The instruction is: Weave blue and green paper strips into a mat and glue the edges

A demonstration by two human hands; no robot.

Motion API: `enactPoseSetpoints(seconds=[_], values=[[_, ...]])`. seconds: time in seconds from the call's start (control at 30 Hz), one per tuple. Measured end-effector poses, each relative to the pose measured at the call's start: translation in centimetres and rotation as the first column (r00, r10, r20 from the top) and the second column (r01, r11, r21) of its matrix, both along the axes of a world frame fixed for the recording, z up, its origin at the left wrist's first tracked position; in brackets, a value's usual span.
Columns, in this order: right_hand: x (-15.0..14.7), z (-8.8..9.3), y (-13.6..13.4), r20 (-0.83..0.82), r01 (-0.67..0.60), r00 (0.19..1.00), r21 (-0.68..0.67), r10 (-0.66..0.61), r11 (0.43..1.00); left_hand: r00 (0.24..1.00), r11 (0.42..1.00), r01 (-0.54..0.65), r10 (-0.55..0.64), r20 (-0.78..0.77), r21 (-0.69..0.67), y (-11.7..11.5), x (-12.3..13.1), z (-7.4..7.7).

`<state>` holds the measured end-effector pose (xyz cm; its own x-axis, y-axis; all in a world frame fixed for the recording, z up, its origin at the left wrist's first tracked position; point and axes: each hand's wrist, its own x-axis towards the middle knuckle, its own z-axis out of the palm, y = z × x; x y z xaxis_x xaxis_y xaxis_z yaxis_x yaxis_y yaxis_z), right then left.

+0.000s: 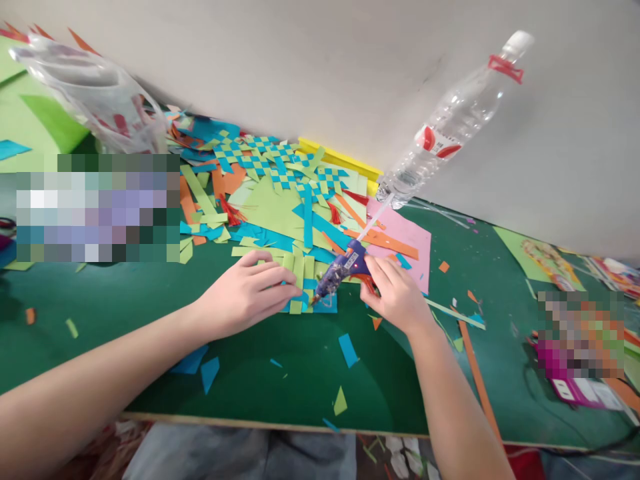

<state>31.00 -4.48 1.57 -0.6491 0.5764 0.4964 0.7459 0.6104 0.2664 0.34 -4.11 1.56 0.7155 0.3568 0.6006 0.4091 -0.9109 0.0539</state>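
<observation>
My right hand (393, 290) is wrapped round the handle of a dark blue glue gun (345, 267), with a clear glue stick (376, 219) poking out of its back. The gun's nozzle points down and left at the lower edge of a woven piece of green and blue paper strips (299, 270). My left hand (253, 293) lies over the left part of this piece, its fingers bent and close together near the nozzle. Its fingertips touch a blue strip at the lower edge; the thumb is hidden.
Behind the woven piece lie checkered blue-green weaves (270, 160), loose strips and pink paper (417, 233). A water bottle (450, 127) stands by the wall. At the left is a plastic-wrapped container (107, 100). Paper scraps dot the green table (300, 380); a magenta box (575, 393) lies right.
</observation>
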Motion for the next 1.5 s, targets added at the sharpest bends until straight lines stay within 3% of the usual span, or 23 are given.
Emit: enactPoseSetpoints(seconds=[0.7, 1.5], values=[[0.02, 0.31, -0.30, 0.012, 0.030, 1.000, -0.090, -0.029, 0.996, 1.000, 1.000, -0.006, 0.006, -0.001, -0.023, 0.02, -0.08, -0.14], [0.34, 0.30, -0.32, 0.003, 0.030, 1.000, -0.063, -0.029, 0.998, 1.000, 1.000, -0.003, 0.003, -0.005, -0.010, 0.08, -0.07, -0.24]])
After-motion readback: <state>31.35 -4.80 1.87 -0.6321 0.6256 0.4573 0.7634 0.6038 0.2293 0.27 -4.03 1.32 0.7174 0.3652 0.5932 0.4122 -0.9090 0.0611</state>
